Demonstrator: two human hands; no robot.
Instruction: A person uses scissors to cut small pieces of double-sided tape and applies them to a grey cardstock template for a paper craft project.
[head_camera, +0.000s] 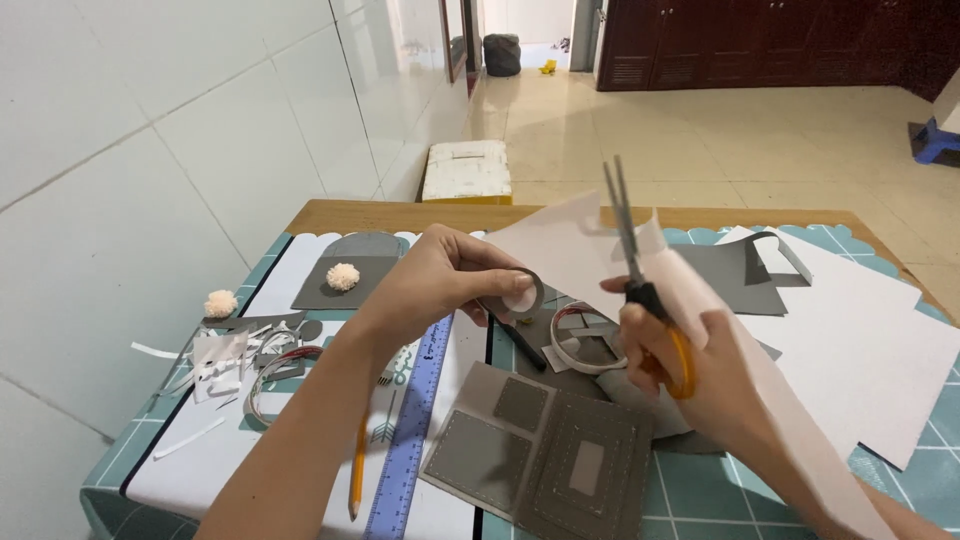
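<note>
Two hands work above a teal cutting mat (700, 490). Left of the left hand lie white paper scraps (215, 362) and two cream pompoms (343, 276). Below it sit a yellow pencil (357, 470) and a blue plastic ruler (410, 430). The left hand (440, 280) pinches a thin white paper sheet (570, 250) with a grey ring piece (522, 292). The right hand (690, 370) grips orange-handled scissors (640, 280), blades nearly closed, upright at the sheet. Risk: the unsupported sheet may buckle, skewing the cut; the blades sit near the left fingertips. Beyond the hands, a white box with a yellow base (466, 172) rests on the floor, markings illegible.
</note>
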